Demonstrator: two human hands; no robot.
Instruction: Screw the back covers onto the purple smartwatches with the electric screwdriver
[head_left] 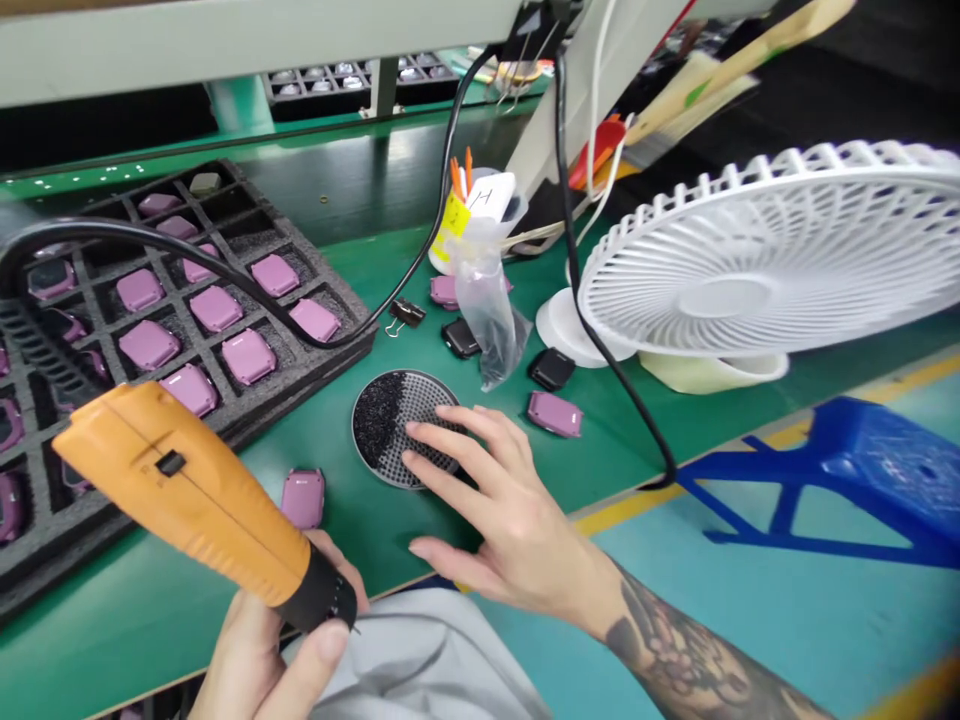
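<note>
My left hand point(262, 650) is closed around the black tip end of an orange electric screwdriver point(187, 490), which slants up to the left with its black cable looping over the foam tray. My right hand point(487, 490) is open, fingers spread, with the fingertips resting on a round black mesh dish point(386, 410) that holds tiny dark screws. One purple watch-like case point(303, 497) lies on the green mat just left of the dish, beside the screwdriver.
A black foam tray point(330, 355) with several purple cases fills the left. More cases point(555, 413), a binder clip point(405, 313), a plastic bag point(487, 300) and a white fan point(765, 260) stand behind the dish. A blue stool point(862, 470) sits beyond the bench edge.
</note>
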